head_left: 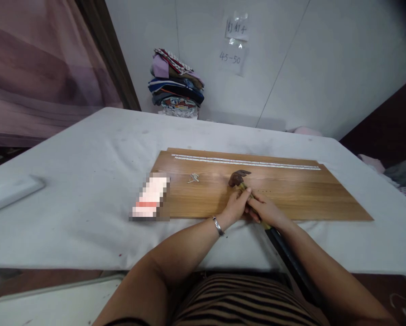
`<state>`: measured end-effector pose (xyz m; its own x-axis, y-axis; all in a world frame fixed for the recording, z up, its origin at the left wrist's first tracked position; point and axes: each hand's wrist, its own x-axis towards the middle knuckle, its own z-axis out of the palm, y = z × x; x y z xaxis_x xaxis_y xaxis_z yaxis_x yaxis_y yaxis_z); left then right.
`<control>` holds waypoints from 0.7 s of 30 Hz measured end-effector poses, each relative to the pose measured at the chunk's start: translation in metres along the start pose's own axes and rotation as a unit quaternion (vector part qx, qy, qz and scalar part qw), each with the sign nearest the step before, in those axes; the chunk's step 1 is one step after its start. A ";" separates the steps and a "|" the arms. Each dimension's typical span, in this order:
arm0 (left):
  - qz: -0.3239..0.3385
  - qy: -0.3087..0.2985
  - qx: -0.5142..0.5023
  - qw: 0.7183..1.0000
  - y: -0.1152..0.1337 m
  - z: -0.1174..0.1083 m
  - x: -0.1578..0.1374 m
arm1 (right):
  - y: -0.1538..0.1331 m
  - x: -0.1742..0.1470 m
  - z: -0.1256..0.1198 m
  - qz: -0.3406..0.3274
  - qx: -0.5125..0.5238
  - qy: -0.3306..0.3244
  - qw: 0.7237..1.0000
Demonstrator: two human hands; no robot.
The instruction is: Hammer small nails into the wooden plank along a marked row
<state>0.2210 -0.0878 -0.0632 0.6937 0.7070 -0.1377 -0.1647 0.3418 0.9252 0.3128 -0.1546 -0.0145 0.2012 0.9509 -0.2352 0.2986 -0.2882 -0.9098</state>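
A claw hammer (pixel 238 178) with a rusty brown head and a long yellow and black handle lies slantwise in front of me. Closed on the handle just below the head is my left hand (pixel 236 206), which wears a silver bracelet (pixel 218 226). My right hand (pixel 266 211) also grips the handle, close against the left. The hands partly hide the handle. Beneath the hammer head is a brown wooden board (pixel 308 194). A small pile of nails (pixel 194 177) rests on its left part. Several small dark spots (pixel 264 191) form a row right of the hammer head.
Two thin white marked strips (pixel 246 162) run along the board's far side. A blurred-out phone-like object (pixel 151 197) overlaps its left edge. White cloth covers the table (pixel 87 181). Folded clothes (pixel 177 86) are stacked by the wall, and a white object (pixel 12 192) sits far left.
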 end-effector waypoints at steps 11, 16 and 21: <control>0.010 0.006 -0.001 1.000 0.001 0.001 -0.002 | 0.002 -0.002 0.001 -0.018 -0.011 0.010 1.000; -0.004 -0.009 -0.005 1.000 0.001 -0.001 0.002 | -0.002 0.002 0.000 0.014 0.004 -0.004 1.000; 0.004 0.004 -0.012 1.000 -0.003 0.001 0.002 | 0.003 0.001 0.001 -0.008 0.006 0.009 1.000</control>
<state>0.2231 -0.0881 -0.0655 0.6869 0.7145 -0.1329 -0.1866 0.3501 0.9180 0.3126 -0.1541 -0.0180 0.2127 0.9531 -0.2154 0.2913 -0.2723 -0.9171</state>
